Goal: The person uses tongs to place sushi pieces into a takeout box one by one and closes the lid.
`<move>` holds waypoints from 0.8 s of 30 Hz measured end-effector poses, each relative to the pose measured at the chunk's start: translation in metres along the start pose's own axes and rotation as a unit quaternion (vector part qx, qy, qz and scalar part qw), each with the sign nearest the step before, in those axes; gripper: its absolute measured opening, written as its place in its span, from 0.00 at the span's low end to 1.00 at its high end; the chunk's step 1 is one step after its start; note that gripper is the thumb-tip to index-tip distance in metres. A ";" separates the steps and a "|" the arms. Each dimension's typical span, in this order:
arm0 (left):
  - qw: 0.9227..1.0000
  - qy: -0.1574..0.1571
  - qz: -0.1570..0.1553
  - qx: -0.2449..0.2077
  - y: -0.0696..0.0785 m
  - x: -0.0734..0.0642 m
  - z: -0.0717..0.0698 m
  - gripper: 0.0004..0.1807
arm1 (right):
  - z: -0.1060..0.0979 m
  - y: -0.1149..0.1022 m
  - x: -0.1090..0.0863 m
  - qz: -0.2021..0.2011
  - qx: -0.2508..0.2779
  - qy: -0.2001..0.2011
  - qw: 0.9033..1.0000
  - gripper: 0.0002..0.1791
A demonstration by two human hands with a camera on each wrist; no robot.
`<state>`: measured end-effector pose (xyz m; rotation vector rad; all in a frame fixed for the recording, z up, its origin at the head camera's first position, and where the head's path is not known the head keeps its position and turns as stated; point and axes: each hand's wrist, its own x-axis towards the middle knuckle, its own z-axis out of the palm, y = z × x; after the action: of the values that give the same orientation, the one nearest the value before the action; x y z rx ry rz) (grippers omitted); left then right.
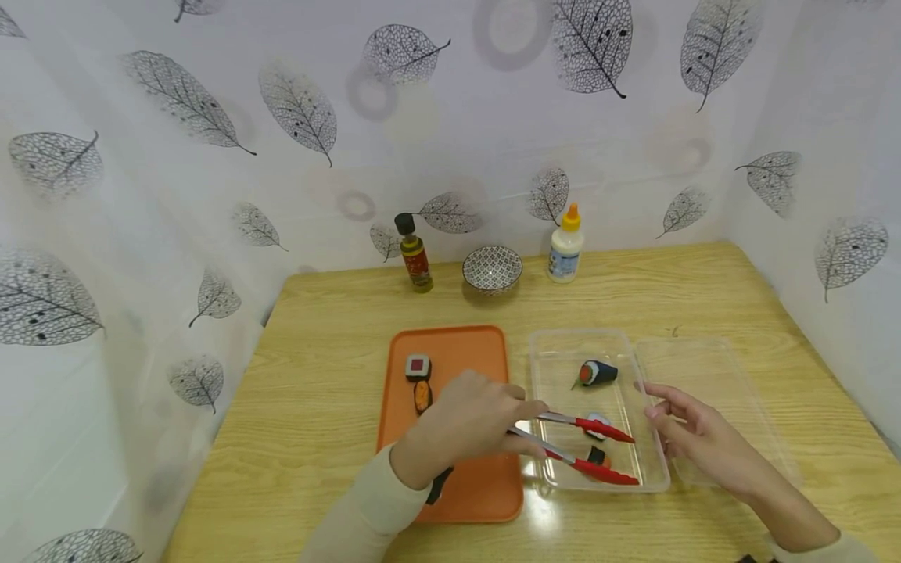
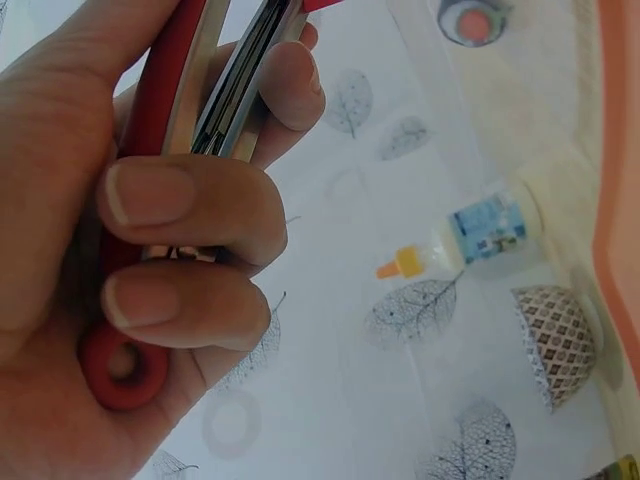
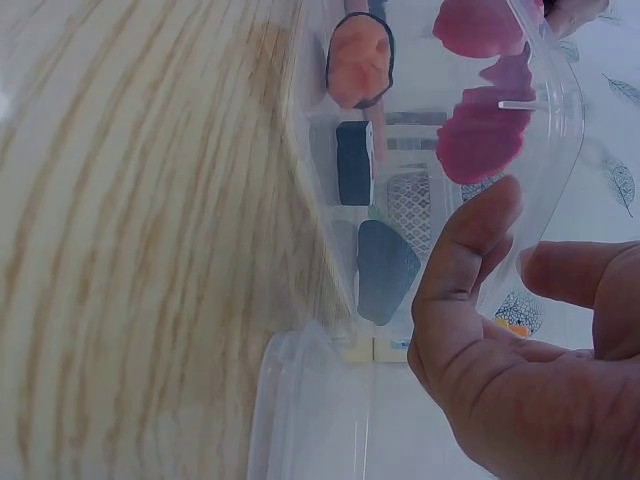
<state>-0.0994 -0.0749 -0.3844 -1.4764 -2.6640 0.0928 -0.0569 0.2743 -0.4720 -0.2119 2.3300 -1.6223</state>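
My left hand grips a pair of metal tongs with red tips. The tongs' arms are spread apart over a clear plastic container, with the lower tip overlapping a toy sushi piece with an orange top. A cone-shaped hand roll and a white-and-black sushi roll, partly hidden by the tongs, also lie in the container. Thumb and fingers of my right hand pinch the container's right rim. Under my left forearm, an orange tray bears a square sushi roll and an orange-topped piece.
A clear lid lies on the table right of the container, partly beneath my right hand. Along the back stand a dark-capped sauce bottle, a patterned bowl and a white bottle with a yellow-orange nozzle. Leaf-print walls enclose the table.
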 end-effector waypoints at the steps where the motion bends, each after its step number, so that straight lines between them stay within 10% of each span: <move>1: 1.000 0.006 0.002 -0.005 -0.001 -0.001 0.001 0.29 | 0.000 0.000 0.000 0.003 0.000 -0.001 1.000 0.31; 14: 0.990 0.107 -0.036 -0.087 -0.034 -0.049 0.010 0.36 | 0.000 -0.001 0.001 0.002 -0.004 -0.003 1.000 0.31; 24: 0.978 0.098 -0.137 -0.121 -0.065 -0.106 0.015 0.42 | -0.001 -0.001 0.001 0.010 -0.008 -0.005 1.000 0.31</move>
<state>-0.1000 -0.1994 -0.3989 -1.0861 -2.7545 -0.3892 -0.0584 0.2740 -0.4707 -0.1978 2.3321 -1.5896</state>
